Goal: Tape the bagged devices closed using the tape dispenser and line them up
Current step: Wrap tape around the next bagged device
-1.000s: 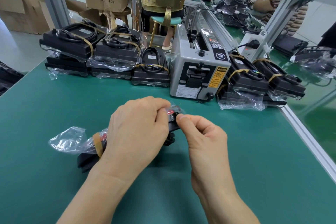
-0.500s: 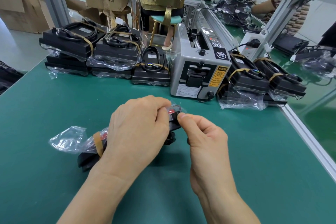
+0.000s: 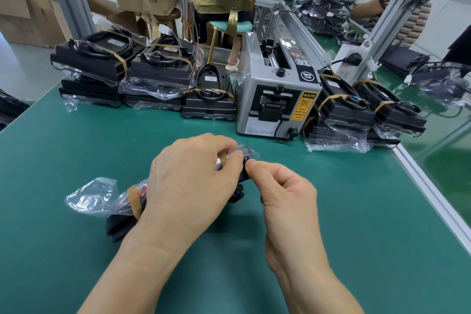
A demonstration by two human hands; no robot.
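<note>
A black device in a clear plastic bag (image 3: 119, 201), banded with brown tape, is held at centre frame on the green bench (image 3: 76, 150). It is gripped from above by the left hand (image 3: 188, 181); its bag end is pinched by the right hand (image 3: 285, 191). Behind, a grey tape dispenser (image 3: 277, 99) is flanked by stacked black bagged devices (image 3: 122, 71).

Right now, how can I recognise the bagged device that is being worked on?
On the green table, look in front of the grey tape dispenser. The bagged device lies alone under both hands, apart from the stacked ones behind.
</note>
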